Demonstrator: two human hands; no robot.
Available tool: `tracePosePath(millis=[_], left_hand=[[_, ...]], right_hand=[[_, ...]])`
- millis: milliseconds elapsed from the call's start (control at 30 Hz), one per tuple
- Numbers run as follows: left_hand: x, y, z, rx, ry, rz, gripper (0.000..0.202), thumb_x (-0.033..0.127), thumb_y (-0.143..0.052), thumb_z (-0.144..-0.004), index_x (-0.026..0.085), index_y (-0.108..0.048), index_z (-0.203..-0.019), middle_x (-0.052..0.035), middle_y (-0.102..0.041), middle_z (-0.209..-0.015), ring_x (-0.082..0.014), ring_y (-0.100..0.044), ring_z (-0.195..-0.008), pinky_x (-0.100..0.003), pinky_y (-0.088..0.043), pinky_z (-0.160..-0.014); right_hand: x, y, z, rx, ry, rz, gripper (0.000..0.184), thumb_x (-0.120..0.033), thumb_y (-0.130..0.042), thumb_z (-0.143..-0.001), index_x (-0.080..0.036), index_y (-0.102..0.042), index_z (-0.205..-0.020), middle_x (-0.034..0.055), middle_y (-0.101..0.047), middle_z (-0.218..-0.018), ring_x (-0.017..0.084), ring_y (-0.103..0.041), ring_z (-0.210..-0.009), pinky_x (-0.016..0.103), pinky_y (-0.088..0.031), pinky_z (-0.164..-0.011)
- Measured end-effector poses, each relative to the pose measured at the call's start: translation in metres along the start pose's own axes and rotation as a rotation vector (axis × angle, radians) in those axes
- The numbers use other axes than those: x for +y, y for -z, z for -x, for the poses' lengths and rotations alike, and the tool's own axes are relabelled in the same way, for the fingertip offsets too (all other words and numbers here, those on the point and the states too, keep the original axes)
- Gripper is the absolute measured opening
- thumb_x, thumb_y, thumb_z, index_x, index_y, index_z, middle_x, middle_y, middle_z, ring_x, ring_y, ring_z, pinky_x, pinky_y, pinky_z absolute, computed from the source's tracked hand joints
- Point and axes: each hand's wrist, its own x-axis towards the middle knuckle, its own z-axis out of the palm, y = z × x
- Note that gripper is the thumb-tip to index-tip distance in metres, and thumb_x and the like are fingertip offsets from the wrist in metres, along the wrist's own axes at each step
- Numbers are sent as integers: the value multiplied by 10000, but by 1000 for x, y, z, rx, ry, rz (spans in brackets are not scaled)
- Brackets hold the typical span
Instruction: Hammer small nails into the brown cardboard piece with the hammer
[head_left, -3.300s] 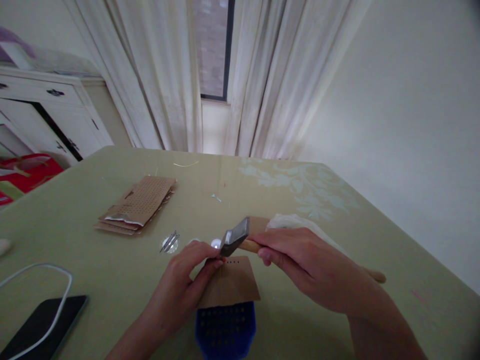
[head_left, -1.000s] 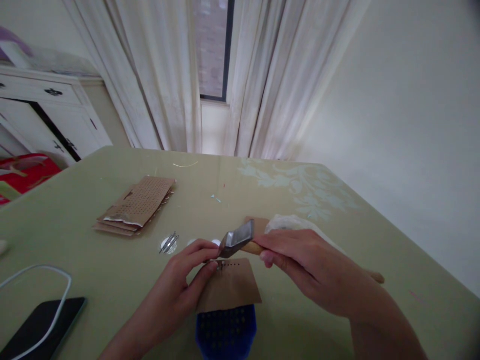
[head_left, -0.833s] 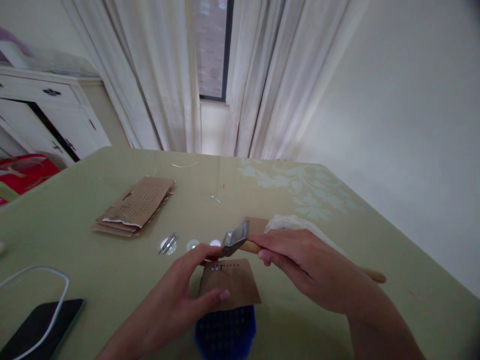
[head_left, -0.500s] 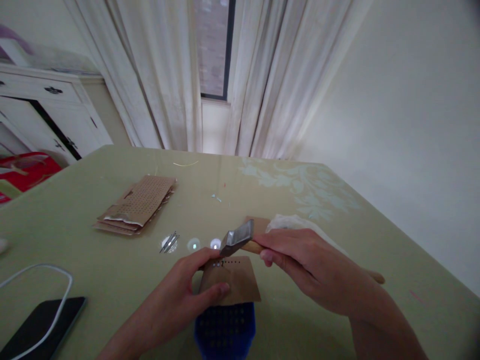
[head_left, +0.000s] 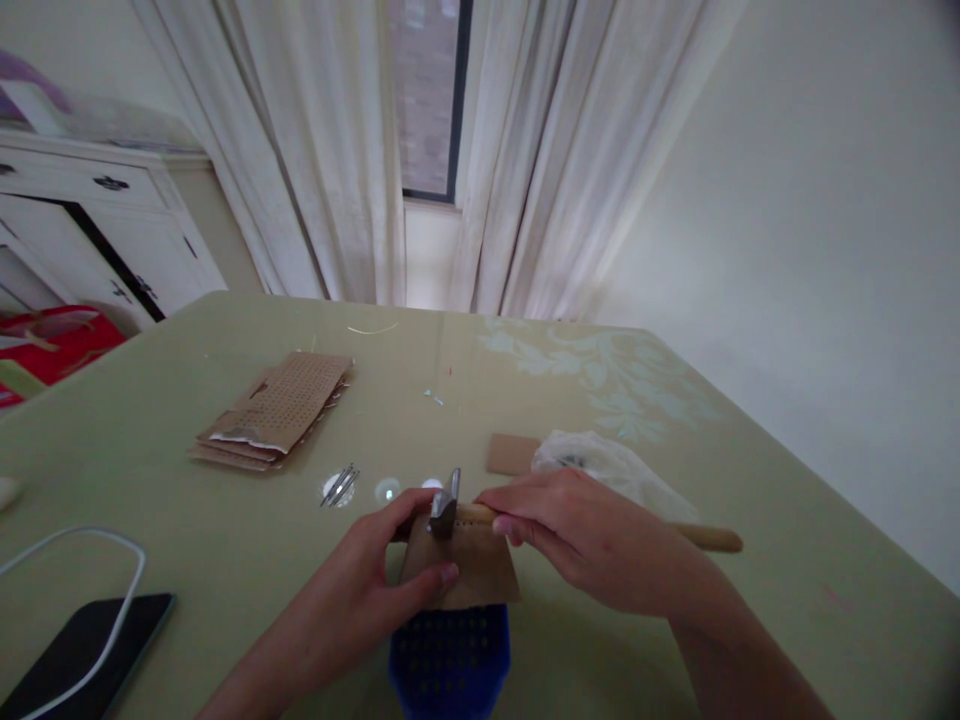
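A hammer (head_left: pixel 443 514) with a metal head and a long wooden handle is gripped in my right hand (head_left: pixel 592 535). Its head is down at the upper left of a brown cardboard piece (head_left: pixel 480 565), over a row of small holes. My left hand (head_left: pixel 386 570) pinches that piece at its left side, thumb on top and fingers behind. Below the cardboard is a blue perforated basket (head_left: pixel 450 660), partly covered by it. Whatever lies directly under the hammer head is hidden.
Stacked perforated cardboard (head_left: pixel 281 410) lies at the left, with several thin metal pins (head_left: pixel 340 486) nearer. A plastic bag (head_left: pixel 615 470) and a small cardboard piece (head_left: pixel 512 453) are beyond my right hand. A phone (head_left: pixel 90 650) with a white cable (head_left: pixel 124 610) sits front left.
My right hand has swung the hammer down and left, so its head has dropped onto the cardboard's top edge area. My left hand and the cardboard have stayed in place.
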Motion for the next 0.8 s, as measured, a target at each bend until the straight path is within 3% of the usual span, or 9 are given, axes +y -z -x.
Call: tracePosePath(millis=[133, 300, 433, 600, 700, 800], left_hand=[[-6, -2, 1, 25, 43, -19, 578, 405, -847, -900, 296, -704, -1450, -111, -749, -1472, -365, -715, -1334, -529, -588, -1149], [-5, -2, 2, 54, 61, -41, 587, 448, -850, -886, 316, -713, -1442, -86, -769, -1442, -365, -721, -1324, -532, -574, -1170], [0, -2, 3, 42, 27, -27, 532, 462, -838, -894, 324, -742, -1398, -76, -808, -1368, -343, -765, -1243, -480, -641, -1079], [-5, 13, -7, 112, 52, -37, 448, 556, -721, -971, 289, -764, -1328, -97, -811, -1343, -308, -796, -1163, -414, -685, -935], [-23, 35, -17, 308, 133, -327, 421, 551, -589, -1008, 222, -776, -1190, -116, -844, -1139, -302, -817, -929, -415, -666, -805], [-44, 55, -23, 422, 235, -753, 385, 379, -475, -1024, 162, -756, -1175, -161, -814, -1141, -337, -793, -989, -476, -611, -923]], right_hand=[[3, 1, -2, -5, -43, -18, 352, -255, -545, -1149, -211, -749, -1434, 97, -836, -1292, 273, -776, -1138, 384, -548, -1008], [1, 4, -3, -110, -52, -35, 317, -251, -532, -1155, -242, -785, -1345, 76, -852, -1218, 264, -780, -1076, 372, -539, -966], [3, 5, 0, -8, -61, -21, 342, -287, -532, -1151, -253, -762, -1401, 87, -831, -1284, 282, -753, -1117, 384, -521, -974], [6, 12, 3, 22, -78, -54, 308, -284, -475, -1177, -207, -772, -1210, 63, -811, -1103, 228, -705, -988, 341, -462, -886], [6, 16, 3, 27, -73, -57, 292, -288, -476, -1185, -210, -743, -1098, 32, -773, -1028, 202, -670, -922, 319, -424, -845], [6, 18, 2, 27, -76, -63, 293, -287, -486, -1184, -207, -687, -988, 9, -733, -955, 183, -641, -860, 304, -398, -810]])
